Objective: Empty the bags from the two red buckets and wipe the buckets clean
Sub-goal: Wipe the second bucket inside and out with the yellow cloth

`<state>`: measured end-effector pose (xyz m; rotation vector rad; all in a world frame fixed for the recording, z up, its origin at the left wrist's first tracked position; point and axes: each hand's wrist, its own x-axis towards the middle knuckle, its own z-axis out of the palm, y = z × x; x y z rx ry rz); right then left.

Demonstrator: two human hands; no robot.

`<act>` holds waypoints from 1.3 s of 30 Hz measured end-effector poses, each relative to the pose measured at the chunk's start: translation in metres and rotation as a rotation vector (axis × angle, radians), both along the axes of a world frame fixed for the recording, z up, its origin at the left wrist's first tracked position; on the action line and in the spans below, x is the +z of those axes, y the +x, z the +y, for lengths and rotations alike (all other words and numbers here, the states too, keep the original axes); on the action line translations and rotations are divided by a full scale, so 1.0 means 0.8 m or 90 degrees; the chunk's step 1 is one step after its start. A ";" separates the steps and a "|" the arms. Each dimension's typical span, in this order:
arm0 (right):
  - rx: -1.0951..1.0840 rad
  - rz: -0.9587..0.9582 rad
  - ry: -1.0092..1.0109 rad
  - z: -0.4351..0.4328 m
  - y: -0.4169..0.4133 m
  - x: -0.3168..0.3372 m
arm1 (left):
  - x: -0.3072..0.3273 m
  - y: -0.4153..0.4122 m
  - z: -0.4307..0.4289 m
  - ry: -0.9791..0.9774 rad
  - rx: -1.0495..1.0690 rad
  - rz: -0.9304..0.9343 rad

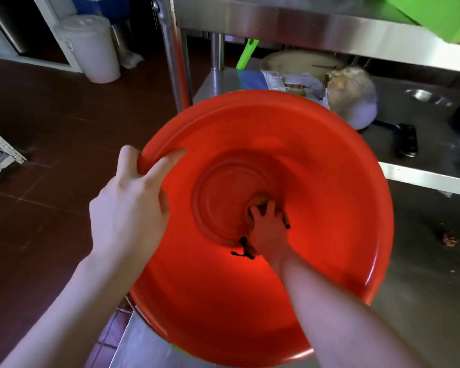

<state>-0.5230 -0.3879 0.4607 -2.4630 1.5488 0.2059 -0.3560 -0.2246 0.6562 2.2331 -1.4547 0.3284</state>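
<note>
- Red bucket [316, 181] is seen from above, mouth tipped toward the camera, at the edge of a steel surface [422, 288]; whether its base is set down or carried cannot be told.
- No bag is seen inside; the inner wall and ribbed floor are bare. A second bucket is not in view.
- Left hand [128, 208] is clamped on the rim at the left side, with one finger laid down the inner wall and the rest wrapped over the lip.
- Right hand [268, 229] is sunk to the bucket floor, fingers curled over a yellow pad [260, 199] that is pressed against the bottom, near the edge of the raised ring.
- A black cord [243, 248] lies beside the right wrist; what it is tied to cannot be made out.
- Step judged: wiping of the bottom is in hand; the walls are probably left to be done.
- Handling, judged: thin moulded plastic, light when empty, stiff at the rolled rim but likely to flex in the wall. Glossy and probably slick if damp.
- Best hold is judged to be the rim, where the lip gives purchase; the smooth wall offers none.
- Risk noted: pressure from the wiping hand could skid or tip so light a bucket unless the rim is braced.
- Behind, a lower shelf [436, 123] carries a pan [351, 99] and a knife [406, 140].
</note>
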 end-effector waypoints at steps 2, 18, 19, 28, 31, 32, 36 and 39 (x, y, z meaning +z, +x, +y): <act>0.017 0.014 0.052 0.016 0.008 -0.006 | 0.000 0.000 0.000 0.000 0.002 -0.004; -0.026 -0.526 0.394 0.044 0.181 0.007 | -0.023 0.015 0.032 0.000 0.077 0.041; 0.018 -0.475 0.385 0.045 0.170 -0.001 | -0.022 0.013 0.032 -0.002 0.081 0.042; 0.247 0.257 0.222 0.015 0.049 0.026 | -0.017 -0.002 0.036 0.003 0.066 0.037; 0.211 0.473 0.014 0.000 0.033 0.049 | -0.013 -0.007 0.036 0.013 0.067 0.050; 0.209 0.507 -0.055 -0.007 0.030 0.057 | -0.012 -0.010 0.037 0.012 0.066 0.050; 0.220 0.490 -0.243 -0.049 0.027 0.084 | -0.012 -0.022 0.038 0.001 0.063 0.053; 0.237 0.449 -0.258 -0.066 0.025 0.079 | -0.013 -0.032 0.036 -0.012 0.072 0.051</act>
